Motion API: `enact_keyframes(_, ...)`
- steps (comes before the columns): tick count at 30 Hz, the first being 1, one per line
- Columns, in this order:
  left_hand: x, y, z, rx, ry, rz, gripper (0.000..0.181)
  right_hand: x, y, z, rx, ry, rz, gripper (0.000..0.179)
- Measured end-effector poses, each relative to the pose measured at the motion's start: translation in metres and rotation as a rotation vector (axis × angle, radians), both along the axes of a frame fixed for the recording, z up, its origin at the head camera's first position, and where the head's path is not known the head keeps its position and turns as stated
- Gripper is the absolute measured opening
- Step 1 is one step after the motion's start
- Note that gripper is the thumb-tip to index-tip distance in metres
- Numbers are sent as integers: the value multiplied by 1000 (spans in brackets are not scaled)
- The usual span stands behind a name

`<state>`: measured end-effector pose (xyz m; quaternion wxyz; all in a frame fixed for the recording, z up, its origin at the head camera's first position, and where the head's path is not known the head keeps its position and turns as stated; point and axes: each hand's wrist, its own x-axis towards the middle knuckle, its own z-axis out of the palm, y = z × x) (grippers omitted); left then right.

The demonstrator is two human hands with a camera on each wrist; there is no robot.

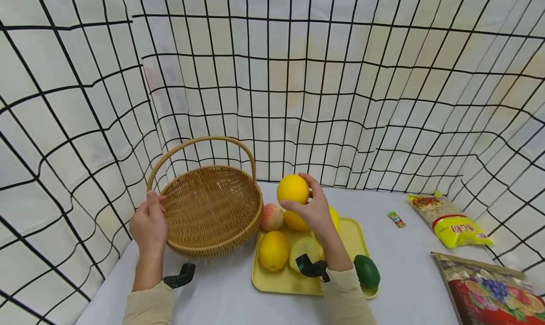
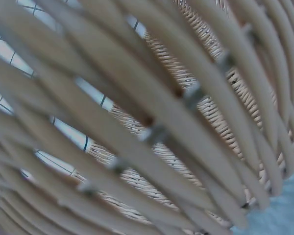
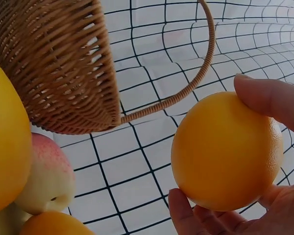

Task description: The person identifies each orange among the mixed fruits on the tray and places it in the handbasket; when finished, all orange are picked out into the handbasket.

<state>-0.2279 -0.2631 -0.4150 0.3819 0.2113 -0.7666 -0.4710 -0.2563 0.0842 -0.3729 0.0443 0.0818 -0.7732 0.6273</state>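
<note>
At the left side of a wicker basket (image 1: 208,211), my left hand (image 1: 149,223) grips the rim near the foot of the handle. The basket leans with its hollow facing me and looks bare inside. In the left wrist view, its woven side (image 2: 152,112) fills the picture and the hand is hidden. My right hand (image 1: 318,214) holds an orange (image 3: 225,152) between thumb and fingers, raised above a yellow tray (image 1: 294,287). On that tray lie a peach (image 1: 272,216), a yellow round fruit (image 1: 274,250), a pale fruit (image 1: 304,250) and a green avocado-like fruit (image 1: 366,271).
Right of the tray are a small green packet (image 1: 397,219), a yellow snack bag (image 1: 455,225) and a red bag with fruit pictures (image 1: 494,287). A white cloth wall with a black grid (image 1: 298,102) encloses the table at the back and sides.
</note>
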Motion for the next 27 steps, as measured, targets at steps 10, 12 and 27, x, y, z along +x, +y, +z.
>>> enact_keyframes(10, 3, 1, 2, 34, 14, 6, 66, 10, -22, -4, 28, 26, 14, 86)
enact_keyframes(12, 2, 3, 2, 36, 16, 2, 66, 13, -27, -4, 39, 39, 27, 86)
enact_keyframes(27, 2, 8, 3, -79, 72, 34, 63, 26, -62, -17, 109, 137, 42, 87)
